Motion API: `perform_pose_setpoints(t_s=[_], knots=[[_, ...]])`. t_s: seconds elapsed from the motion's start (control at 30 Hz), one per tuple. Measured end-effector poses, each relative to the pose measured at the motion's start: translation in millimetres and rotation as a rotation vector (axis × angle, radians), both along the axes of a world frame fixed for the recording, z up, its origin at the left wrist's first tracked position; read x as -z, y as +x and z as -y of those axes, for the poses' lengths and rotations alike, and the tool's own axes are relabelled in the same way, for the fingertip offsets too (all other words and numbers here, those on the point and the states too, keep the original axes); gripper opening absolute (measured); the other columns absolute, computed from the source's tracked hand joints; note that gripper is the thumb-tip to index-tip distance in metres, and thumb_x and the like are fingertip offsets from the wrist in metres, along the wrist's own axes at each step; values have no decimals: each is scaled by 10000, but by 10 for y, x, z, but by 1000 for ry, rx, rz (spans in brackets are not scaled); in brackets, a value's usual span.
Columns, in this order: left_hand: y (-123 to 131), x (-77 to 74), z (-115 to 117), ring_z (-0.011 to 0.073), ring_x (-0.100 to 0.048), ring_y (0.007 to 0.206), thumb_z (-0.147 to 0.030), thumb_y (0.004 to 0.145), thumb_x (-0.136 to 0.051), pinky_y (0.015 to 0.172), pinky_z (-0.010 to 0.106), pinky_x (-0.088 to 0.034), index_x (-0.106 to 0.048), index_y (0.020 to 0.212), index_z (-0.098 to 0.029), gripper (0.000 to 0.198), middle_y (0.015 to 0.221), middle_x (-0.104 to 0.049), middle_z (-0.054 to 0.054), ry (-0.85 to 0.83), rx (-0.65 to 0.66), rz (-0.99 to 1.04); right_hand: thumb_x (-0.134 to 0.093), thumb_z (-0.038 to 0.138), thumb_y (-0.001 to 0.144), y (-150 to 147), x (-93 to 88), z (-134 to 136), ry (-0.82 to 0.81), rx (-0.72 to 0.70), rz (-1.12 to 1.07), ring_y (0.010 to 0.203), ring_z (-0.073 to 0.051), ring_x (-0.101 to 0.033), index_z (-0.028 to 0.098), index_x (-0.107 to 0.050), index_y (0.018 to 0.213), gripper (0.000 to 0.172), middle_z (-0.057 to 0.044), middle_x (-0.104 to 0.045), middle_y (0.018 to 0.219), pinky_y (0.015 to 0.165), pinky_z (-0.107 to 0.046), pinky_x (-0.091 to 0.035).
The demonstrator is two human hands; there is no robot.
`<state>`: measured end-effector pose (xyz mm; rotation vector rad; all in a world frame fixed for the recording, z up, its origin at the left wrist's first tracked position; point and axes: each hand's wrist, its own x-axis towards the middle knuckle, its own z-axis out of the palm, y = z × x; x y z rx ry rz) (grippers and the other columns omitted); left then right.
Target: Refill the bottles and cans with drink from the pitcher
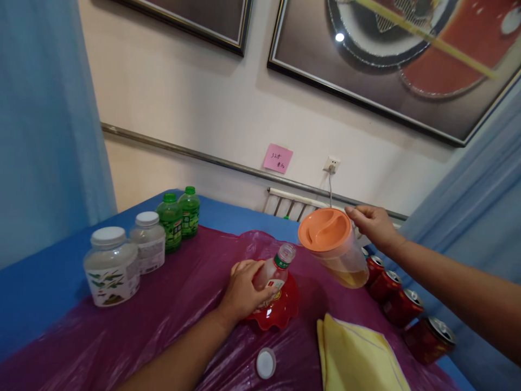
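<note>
My left hand (242,288) is wrapped round a clear bottle (280,265) with a green neck band and no cap on its mouth. The bottle stands over a red scalloped plate (285,309). My right hand (372,222) grips the handle side of a clear pitcher (345,266) with an orange lid, holding it tilted in the air to the right of the bottle. Some yellowish liquid lies in the lower part of the pitcher. The pitcher's rim is near the bottle mouth but apart from it. A white cap (266,363) lies in front of the plate.
Two clear jars with white lids (112,269) and two green bottles (171,222) stand at the left. Several red cans (402,307) line the right edge. A folded yellow cloth (358,353) lies front right on the purple plastic sheet (179,326). Behind is a wall socket (331,164).
</note>
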<state>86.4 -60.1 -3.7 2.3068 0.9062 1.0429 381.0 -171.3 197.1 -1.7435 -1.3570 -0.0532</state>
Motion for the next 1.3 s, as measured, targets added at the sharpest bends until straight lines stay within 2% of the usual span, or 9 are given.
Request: perform_pose_setpoints(t_s=[0.23, 0.43, 0.8, 1.3], knots=[[-7, 18, -3, 321, -638, 1110, -475, 611, -877, 1042, 502, -438, -710, 1195, -257, 645, 1151, -733, 77, -13, -7, 19, -613, 737, 764, -69, -48, -51, -20, -38, 38, 481, -81, -233, 242, -335, 505, 624, 66, -239, 481, 445, -253, -184], [-16, 8, 11, 323, -638, 1121, -478, 607, -881, 1061, 511, -427, -713, 1189, -251, 646, 1163, -728, 87, -33, -1, 15, -606, 713, 786, -101, -111, -87, -45, -38, 67, 475, -85, -270, 226, -392, 509, 600, 55, -281, 473, 438, -244, -201], [-11, -19, 28, 324, -633, 1119, -523, 627, -869, 1056, 519, -421, -710, 1196, -249, 651, 1159, -729, 95, -36, 11, 22, -578, 692, 782, -153, -206, -106, -78, -26, 183, 498, -89, -215, 244, -297, 507, 596, 53, -219, 513, 458, -272, -155], [-21, -26, 46, 324, -629, 1132, -518, 643, -857, 1074, 517, -397, -713, 1178, -266, 608, 1158, -730, 88, -38, 14, 26, -573, 723, 786, -110, -332, -98, -117, -49, 257, 509, -109, -261, 238, -348, 505, 604, 34, -268, 511, 463, -279, -194]])
